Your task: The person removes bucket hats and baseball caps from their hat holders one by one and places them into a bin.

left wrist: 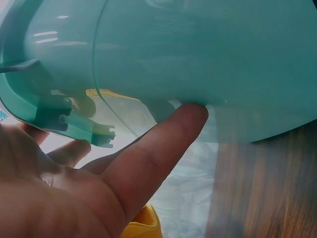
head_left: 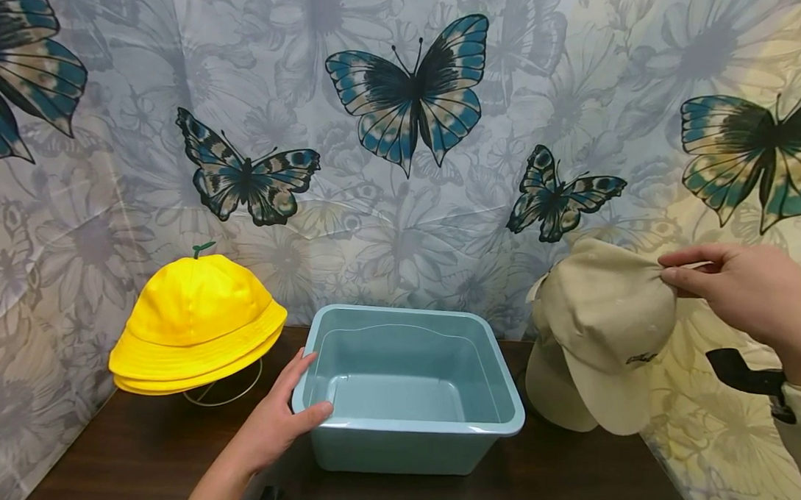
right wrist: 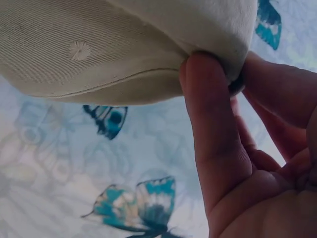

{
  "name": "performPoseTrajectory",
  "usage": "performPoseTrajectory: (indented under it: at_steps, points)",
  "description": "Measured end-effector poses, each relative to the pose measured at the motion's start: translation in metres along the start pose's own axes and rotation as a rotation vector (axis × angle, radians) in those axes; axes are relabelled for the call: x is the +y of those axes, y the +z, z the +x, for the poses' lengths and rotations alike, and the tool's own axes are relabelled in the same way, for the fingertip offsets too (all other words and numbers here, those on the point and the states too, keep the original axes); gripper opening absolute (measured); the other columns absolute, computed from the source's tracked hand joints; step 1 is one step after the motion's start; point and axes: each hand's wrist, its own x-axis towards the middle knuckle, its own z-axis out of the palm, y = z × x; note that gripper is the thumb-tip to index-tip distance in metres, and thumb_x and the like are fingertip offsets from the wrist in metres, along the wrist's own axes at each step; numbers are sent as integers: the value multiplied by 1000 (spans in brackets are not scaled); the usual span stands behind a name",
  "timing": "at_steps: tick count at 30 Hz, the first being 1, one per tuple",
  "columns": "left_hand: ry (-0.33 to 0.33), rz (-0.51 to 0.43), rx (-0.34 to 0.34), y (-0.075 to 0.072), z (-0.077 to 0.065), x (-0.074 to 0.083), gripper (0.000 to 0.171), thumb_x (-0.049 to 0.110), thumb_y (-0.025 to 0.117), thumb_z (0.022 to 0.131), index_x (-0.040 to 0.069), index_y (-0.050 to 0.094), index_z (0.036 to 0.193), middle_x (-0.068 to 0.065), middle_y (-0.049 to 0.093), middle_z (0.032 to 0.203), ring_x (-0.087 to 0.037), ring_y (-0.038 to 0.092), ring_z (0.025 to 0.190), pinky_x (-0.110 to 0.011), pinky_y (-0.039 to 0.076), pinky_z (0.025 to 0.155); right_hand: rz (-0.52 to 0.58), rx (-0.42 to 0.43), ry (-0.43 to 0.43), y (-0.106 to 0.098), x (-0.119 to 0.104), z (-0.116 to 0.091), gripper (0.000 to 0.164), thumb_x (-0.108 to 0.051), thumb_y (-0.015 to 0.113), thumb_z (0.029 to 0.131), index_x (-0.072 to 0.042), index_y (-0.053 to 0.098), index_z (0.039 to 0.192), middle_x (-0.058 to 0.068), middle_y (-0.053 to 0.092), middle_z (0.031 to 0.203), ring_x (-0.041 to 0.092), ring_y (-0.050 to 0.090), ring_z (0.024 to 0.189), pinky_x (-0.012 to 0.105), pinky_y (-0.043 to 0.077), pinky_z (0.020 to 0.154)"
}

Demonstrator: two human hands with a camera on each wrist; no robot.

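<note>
Your left hand (head_left: 270,427) is at the left side of the blue tub (head_left: 416,428), thumb and fingers spread apart. In the head view your thumb lies on the rim at the tub's near left corner, while your fingers reach along its left edge; in the left wrist view a digit touches the tub's outer wall. Your right hand (head_left: 749,293) is well to the right of the tub and above its rim — thumb and fingertips pinch a fold of fabric on the beige cap (head_left: 611,305). That cap is just right of the tub, its bill pointing down and small dark lettering showing near its lower front. A second beige cap (head_left: 551,384) shows partly behind it, between it and the tub, mostly covered. Left of the tub, yellow hats (head_left: 198,323) are stacked brim over brim, with a green sprout (head_left: 203,249) on top and a wire ring (head_left: 227,400) showing beneath. The tub stands on a dark table (head_left: 110,459); behind it hangs a butterfly-print cloth (head_left: 387,243).
</note>
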Motion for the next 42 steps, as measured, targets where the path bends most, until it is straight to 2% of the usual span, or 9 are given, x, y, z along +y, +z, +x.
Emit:
performPoseTrajectory:
  at_steps: [4, 8, 11, 14, 19, 26, 34, 42]
  points:
    - [6, -3, 2, 0, 0, -1, 83, 36, 74, 89, 16, 29, 157, -8, 5, 165, -41, 17, 144, -58, 36, 104, -16, -21, -43, -4, -16, 6, 47, -41, 56, 102, -2, 65, 126, 13, 73, 89, 46, 63, 91, 56, 46, 68]
    - [4, 1, 3, 0, 0, -1, 84, 37, 74, 89, 16, 30, 157, -8, 5, 166, -41, 16, 144, -59, 36, 105, -32, -20, -105, -7, -31, 12, 42, -42, 59, 100, -8, 70, 122, 10, 74, 92, 39, 64, 88, 50, 47, 64]
    - [4, 1, 6, 0, -1, -3, 83, 37, 74, 89, 17, 30, 157, -8, 5, 166, -41, 17, 144, -58, 37, 105, -13, -37, -136, -6, -42, 16, 39, -42, 64, 97, -12, 73, 120, 10, 74, 97, 30, 66, 84, 41, 48, 61]
    - [15, 2, 8, 0, -1, -3, 83, 35, 74, 89, 16, 30, 157, -8, 6, 165, -41, 18, 144, -57, 36, 105, 26, -63, -160, -5, -55, 20, 39, -42, 67, 95, -13, 73, 121, 12, 73, 102, 27, 67, 85, 40, 50, 64]
    - [22, 21, 12, 1, -1, -3, 82, 37, 74, 89, 16, 31, 157, -8, 7, 165, -41, 20, 143, -57, 37, 104, 81, -104, -204, 0, -76, 26, 35, -38, 68, 96, -15, 73, 121, 7, 73, 103, 26, 68, 89, 39, 52, 69]
    - [3, 23, 13, 0, -1, -1, 83, 38, 74, 89, 17, 31, 157, -8, 7, 165, -41, 21, 142, -55, 40, 103, 119, -135, -319, 15, -106, 40, 20, -27, 71, 95, -18, 75, 113, -4, 72, 89, 18, 67, 83, 35, 50, 66]
    - [-5, 25, 2, -1, 0, 0, 84, 38, 74, 89, 17, 30, 157, -7, 5, 166, -40, 21, 142, -53, 39, 102, 212, -258, -403, 37, -140, 62, 19, -23, 71, 95, -19, 76, 113, -3, 73, 97, 15, 68, 86, 41, 53, 77]
    - [5, 27, 3, 0, 0, 0, 84, 38, 74, 89, 16, 29, 157, -8, 6, 166, -41, 20, 143, -55, 37, 103, 253, -325, -523, 67, -166, 75, 18, -20, 70, 95, -17, 76, 112, -4, 73, 98, 12, 69, 83, 40, 55, 75]
